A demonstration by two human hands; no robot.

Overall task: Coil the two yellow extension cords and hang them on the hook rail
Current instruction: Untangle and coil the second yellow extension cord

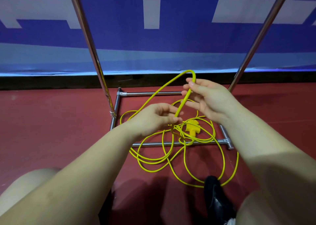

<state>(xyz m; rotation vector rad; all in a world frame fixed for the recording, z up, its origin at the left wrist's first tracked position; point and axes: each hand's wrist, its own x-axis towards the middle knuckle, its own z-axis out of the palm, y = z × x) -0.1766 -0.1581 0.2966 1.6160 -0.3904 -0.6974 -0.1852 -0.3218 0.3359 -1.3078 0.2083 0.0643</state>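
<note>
The left hand (153, 118) pinches a raised loop of yellow extension cord (188, 70) in its grip. The right hand (208, 98) pinches it higher up. The rest lies tangled on the red floor (68, 122).

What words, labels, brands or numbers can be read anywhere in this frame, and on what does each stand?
No text here can be read.
On the blue banner: large white strokes, cut off by the top edge of the picture; no whole character reads.
On the yellow plug: no marking shows.
On the yellow cord: no print shows.
On the black shoe: no logo shows.
</note>
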